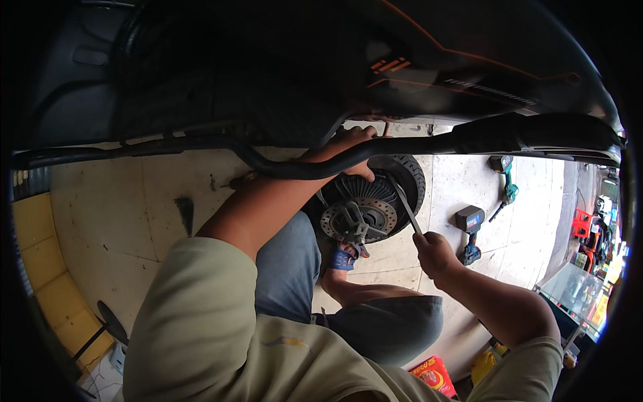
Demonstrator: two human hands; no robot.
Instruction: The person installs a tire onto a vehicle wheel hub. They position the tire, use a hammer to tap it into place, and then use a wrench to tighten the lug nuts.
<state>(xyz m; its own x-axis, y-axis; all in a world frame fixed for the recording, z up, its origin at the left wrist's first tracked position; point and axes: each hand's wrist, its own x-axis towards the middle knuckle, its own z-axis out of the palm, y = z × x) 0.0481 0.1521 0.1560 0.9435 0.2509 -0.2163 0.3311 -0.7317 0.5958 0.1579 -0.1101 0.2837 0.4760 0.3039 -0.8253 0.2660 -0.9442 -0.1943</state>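
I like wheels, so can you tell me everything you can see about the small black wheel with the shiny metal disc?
The small black wheel with the shiny metal disc sits on the pale concrete floor under a dark scooter body. It has a ribbed black rubber tyre, a slotted silver brake disc and a grey metal bracket at its hub. The left hand rests on its top. The right hand holds a thin metal tool against it.

blue power drill (469,231), green tool (507,184) (both on floor), red packet (435,374)
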